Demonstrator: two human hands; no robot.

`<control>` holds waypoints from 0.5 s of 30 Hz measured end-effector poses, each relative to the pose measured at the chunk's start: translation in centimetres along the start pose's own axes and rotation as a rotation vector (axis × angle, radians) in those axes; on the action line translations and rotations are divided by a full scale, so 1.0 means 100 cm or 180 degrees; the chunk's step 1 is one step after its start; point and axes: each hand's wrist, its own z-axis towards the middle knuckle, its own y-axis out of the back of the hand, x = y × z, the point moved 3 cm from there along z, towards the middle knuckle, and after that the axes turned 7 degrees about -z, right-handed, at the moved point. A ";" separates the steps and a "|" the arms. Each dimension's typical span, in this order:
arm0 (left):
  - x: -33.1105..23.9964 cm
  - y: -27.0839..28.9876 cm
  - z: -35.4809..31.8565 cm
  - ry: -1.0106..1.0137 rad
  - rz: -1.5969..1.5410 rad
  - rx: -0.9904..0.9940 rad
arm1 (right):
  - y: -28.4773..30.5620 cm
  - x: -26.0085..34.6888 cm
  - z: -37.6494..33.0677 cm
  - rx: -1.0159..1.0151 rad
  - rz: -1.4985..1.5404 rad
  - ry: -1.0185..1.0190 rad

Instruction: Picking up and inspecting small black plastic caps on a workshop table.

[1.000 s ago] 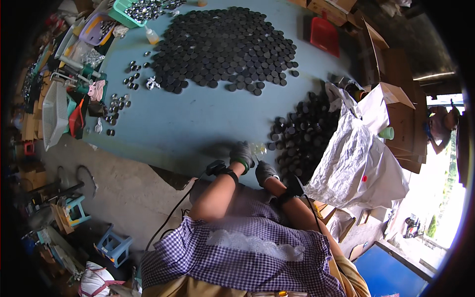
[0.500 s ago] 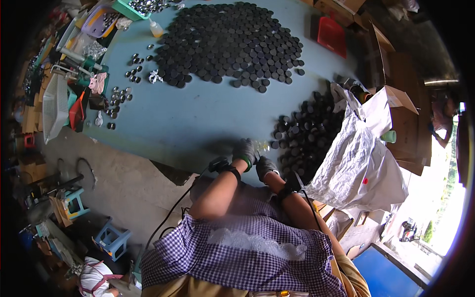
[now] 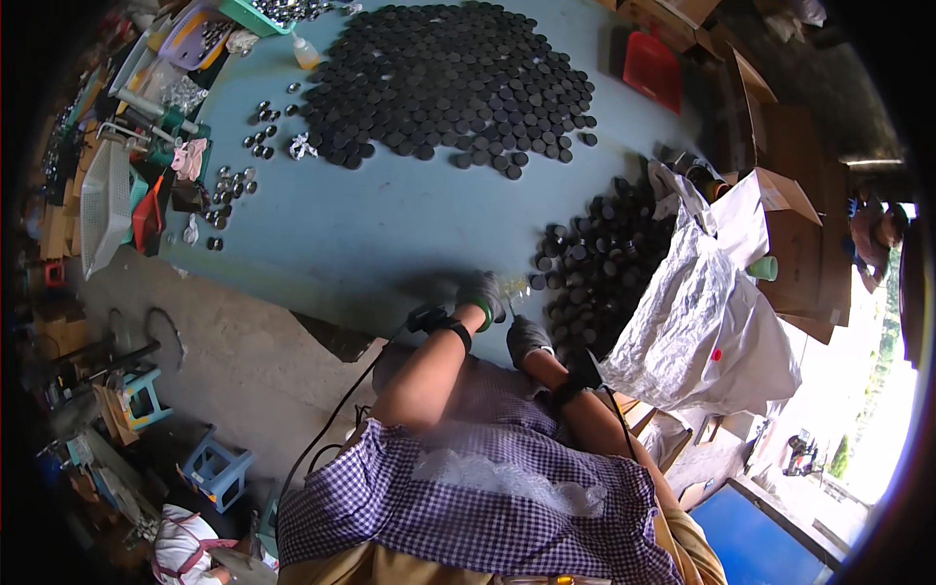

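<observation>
Both my hands wear grey gloves at the near edge of the blue-green table (image 3: 390, 224). My left hand (image 3: 481, 298) is closed, its fingers curled down beside a small clear, yellowish thing (image 3: 514, 287) lying by the fingertips. What the left fingers hold is hidden. My right hand (image 3: 528, 338) is closed round a thin, dark, stick-like tool (image 3: 512, 308) whose tip points toward the left hand; its kind is too small to make out. Just right of the hands lies a heap of black round caps (image 3: 595, 263), partly against a white woven sack (image 3: 682, 322).
A wide spread of black discs (image 3: 439, 88) covers the far table. Shiny metal caps (image 3: 234, 185), a squeeze bottle (image 3: 306, 53) and baskets (image 3: 107, 210) stand at the left. A red tray (image 3: 652, 70) and cardboard boxes (image 3: 795, 234) are at the right. Cables run from my wrist bands.
My right hand has drawn back slightly from my left hand, and the thin tool shows between them. My left hand stays almost in place.
</observation>
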 end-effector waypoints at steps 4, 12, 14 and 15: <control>0.001 -0.001 0.005 -0.0002 0.0075 0.0355 | 0.017 0.001 0.014 0.0796 0.1088 -0.1115; 0.000 -0.005 -0.005 -0.0203 0.0154 -0.0250 | 0.009 -0.002 0.020 0.0603 0.1253 -0.1133; 0.004 -0.010 -0.023 -0.0482 0.0228 -0.0875 | 0.005 -0.004 0.021 0.0448 0.1018 -0.0935; 0.004 -0.012 -0.037 -0.0747 0.0280 -0.1497 | 0.007 0.001 0.021 0.0463 0.0632 -0.0493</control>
